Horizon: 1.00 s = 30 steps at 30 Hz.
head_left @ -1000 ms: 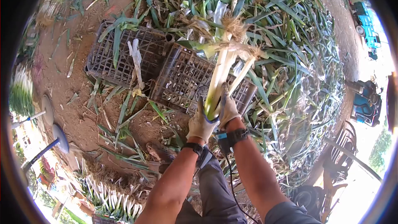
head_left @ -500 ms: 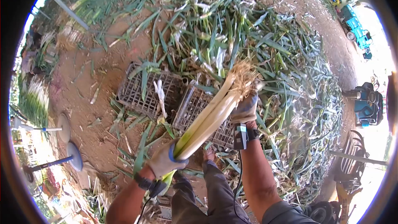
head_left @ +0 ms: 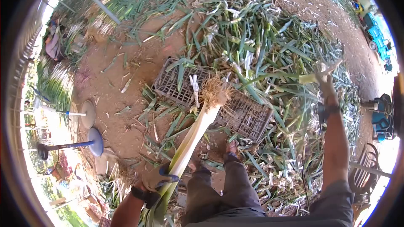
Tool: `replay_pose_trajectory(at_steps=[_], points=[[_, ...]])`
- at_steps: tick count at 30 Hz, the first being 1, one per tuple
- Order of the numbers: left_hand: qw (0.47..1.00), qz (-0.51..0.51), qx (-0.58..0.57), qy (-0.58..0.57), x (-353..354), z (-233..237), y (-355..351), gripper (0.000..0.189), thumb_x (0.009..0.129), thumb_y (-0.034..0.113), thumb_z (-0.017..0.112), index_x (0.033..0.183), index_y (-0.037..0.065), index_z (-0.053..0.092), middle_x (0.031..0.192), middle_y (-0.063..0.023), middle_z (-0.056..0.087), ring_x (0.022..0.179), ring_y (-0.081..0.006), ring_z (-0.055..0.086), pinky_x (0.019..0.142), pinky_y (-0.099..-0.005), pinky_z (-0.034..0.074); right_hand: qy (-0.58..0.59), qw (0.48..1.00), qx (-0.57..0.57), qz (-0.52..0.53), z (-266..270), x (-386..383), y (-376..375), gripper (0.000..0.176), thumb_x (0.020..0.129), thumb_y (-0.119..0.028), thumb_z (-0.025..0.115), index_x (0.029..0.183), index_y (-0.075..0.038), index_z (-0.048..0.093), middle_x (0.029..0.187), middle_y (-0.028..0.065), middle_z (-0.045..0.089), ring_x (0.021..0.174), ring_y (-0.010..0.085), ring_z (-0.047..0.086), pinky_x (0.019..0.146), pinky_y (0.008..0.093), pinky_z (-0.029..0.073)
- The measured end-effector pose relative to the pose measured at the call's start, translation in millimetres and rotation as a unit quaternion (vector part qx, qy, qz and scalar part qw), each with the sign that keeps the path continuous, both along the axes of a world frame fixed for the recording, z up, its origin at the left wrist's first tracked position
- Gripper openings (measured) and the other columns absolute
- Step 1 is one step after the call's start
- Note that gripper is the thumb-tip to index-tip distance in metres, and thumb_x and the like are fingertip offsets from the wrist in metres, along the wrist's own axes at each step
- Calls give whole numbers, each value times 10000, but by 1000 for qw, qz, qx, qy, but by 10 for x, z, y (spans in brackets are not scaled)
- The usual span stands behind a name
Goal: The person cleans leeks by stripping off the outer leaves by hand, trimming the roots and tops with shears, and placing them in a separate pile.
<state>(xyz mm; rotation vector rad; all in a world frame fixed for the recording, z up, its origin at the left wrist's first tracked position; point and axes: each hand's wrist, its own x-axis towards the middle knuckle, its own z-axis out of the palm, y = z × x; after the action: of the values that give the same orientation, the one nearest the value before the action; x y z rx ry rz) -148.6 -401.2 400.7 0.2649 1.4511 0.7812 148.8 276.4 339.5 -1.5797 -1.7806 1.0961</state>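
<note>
Our left hand, in a grey glove, is clenched around a bundle of leeks at the green end of the stalks. The bundle is in the air above the ground. It slants up and away from us, white shanks together. Its tuft of roots sits over the seam where two dark plastic crates meet.

Our right hand, gloved too, is stretched far out to the side on a straight arm, over the heap of cut leaves. A pale green strip of leaf juts from it toward the crates. We cannot tell whether the fingers pinch the strip or have let go of it.

The left crate and the right crate lie bottom up on the dirt ground, touching at one corner. Loose green leaves are draped over both. A short white piece of leek lies on the left crate near its right edge, just beside the roots of our bundle.

Our foot rests on the ground just at the near edge of the right crate. Beyond the crates the leaf heap spreads wide to the right.

Two round stools stand on the ground well off to the left. Stacks of trimmed leeks lie beyond them. A blue vehicle is parked at the far right.
</note>
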Motion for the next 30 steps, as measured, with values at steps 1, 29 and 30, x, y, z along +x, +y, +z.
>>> replay_pose_trajectory(at_steps=[1,29,30], points=[[1000,4,4,5,-23,-54,-51,598,835,252,776,1311,-15,530,1095,-83,668,994,-157,619,887,-311,497,-42,997,50,42,-124,100,-171,531,895,-395,681,1297,-69,563,1067,126,665,917,255,663,778,386,539],[988,-48,70,130,555,-232,-169,627,732,217,849,1257,40,557,1043,-126,718,959,-213,688,877,-342,525,596,623,-494,-107,-129,-857,-3181,139,985,-216,600,920,-94,586,781,15,594,671,151,586,585,279,479],[990,-61,52,116,573,-119,-175,633,742,207,846,1272,29,549,1073,-118,707,974,-190,669,891,-330,516,619,654,-423,-102,-195,-762,-3007,133,1003,-218,571,966,-92,585,818,10,610,691,147,596,614,267,502]])
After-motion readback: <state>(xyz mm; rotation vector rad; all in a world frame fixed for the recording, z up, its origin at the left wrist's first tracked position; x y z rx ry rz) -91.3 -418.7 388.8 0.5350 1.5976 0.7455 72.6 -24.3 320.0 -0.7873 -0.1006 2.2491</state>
